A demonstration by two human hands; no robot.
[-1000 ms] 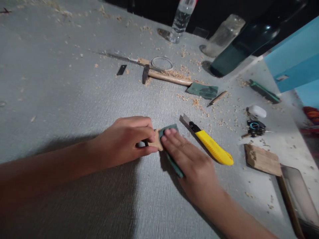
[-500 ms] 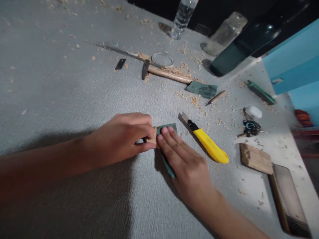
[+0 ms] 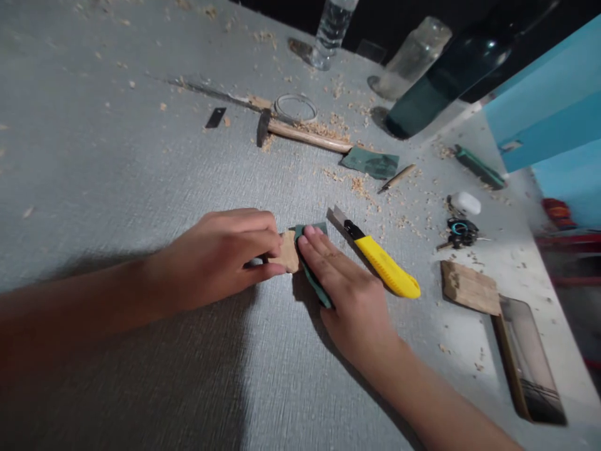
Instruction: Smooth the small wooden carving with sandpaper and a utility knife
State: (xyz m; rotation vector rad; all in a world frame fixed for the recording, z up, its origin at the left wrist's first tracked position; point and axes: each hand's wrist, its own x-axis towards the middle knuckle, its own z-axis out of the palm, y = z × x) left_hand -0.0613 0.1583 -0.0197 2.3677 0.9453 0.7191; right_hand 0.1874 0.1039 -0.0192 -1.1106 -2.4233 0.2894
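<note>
Near the middle of the table, my left hand (image 3: 235, 250) pinches a small pale piece of wood (image 3: 287, 252) between thumb and fingers. Against the wood's right end lies a strip of green sandpaper (image 3: 315, 282), bent and partly covered. My right hand (image 3: 347, 282) holds this sandpaper, its fingers close together and pressed along it; the underside of the grip is hidden. Just right of the fingers rests a yellow utility knife (image 3: 387, 266) with its blade out.
Behind lie a hammer (image 3: 305, 136), another sandpaper piece (image 3: 370, 161), a pencil-like stick (image 3: 397, 178) and a wire ring (image 3: 295, 108). Bottles (image 3: 333, 31) line the back. At right are a wood block (image 3: 471, 287), a phone-like slab (image 3: 530, 357), keys (image 3: 462, 232) and a white case (image 3: 464, 203). Shavings are scattered.
My right hand and the sandpaper have shifted slightly relative to the wood, so more of the wood shows between the hands. The whole view has shifted a little.
</note>
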